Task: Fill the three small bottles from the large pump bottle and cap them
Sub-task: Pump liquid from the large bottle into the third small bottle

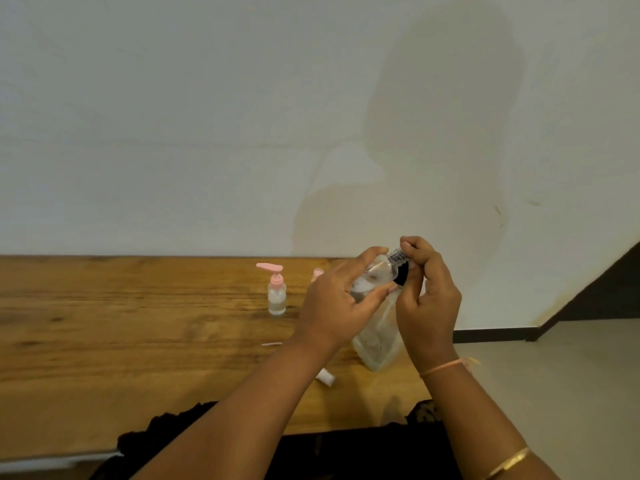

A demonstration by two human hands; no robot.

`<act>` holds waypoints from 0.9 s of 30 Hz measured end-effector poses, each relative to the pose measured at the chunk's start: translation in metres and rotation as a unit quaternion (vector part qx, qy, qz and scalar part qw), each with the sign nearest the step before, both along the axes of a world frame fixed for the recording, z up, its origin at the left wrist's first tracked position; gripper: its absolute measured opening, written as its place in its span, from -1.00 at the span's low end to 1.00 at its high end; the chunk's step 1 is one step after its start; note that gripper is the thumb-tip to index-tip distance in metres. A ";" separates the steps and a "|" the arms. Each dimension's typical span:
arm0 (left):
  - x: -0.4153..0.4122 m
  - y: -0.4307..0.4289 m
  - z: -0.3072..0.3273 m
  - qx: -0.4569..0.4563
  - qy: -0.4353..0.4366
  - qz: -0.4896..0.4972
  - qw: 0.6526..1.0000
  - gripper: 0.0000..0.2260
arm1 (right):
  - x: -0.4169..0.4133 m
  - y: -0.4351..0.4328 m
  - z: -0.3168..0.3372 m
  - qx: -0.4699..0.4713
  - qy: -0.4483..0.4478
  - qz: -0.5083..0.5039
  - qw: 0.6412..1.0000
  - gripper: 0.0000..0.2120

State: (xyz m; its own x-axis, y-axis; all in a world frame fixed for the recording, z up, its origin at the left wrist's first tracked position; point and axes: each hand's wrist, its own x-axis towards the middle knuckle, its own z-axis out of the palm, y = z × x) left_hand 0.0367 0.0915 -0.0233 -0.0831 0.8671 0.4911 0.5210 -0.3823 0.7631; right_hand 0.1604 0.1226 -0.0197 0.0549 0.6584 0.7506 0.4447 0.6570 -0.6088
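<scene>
Wooden table (pixel 138 341) by a pale wall (pixel 207 116), both hands on one small clear bottle (pixel 375 271).
Left hand (pixel 332 303) wraps the tilted bottle's body, lifted above the large bottle (pixel 377 341) standing near the table's right end. Right hand (pixel 429 296) curls its fingertips round the threaded neck, a black part (pixel 401 276) just below. Off left, a second small bottle (pixel 277 294) stands upright, pink pump fitted.

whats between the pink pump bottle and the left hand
Head view: bare wooden table, except a small pink top peeking out beside the left hand, right of the pink pump bottle.
</scene>
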 end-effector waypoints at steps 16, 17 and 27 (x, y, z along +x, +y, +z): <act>-0.001 0.003 0.003 0.011 0.012 -0.006 1.000 -0.57 | 0.000 0.003 -0.001 0.024 0.015 0.000 1.000 -0.70; 0.000 0.003 0.002 0.003 0.011 -0.006 1.000 -0.57 | 0.002 0.003 -0.004 0.025 0.007 -0.003 1.000 -0.69; -0.002 -0.002 0.006 -0.001 0.022 -0.004 1.000 -0.54 | -0.003 -0.005 0.004 0.002 0.055 0.026 0.998 -0.70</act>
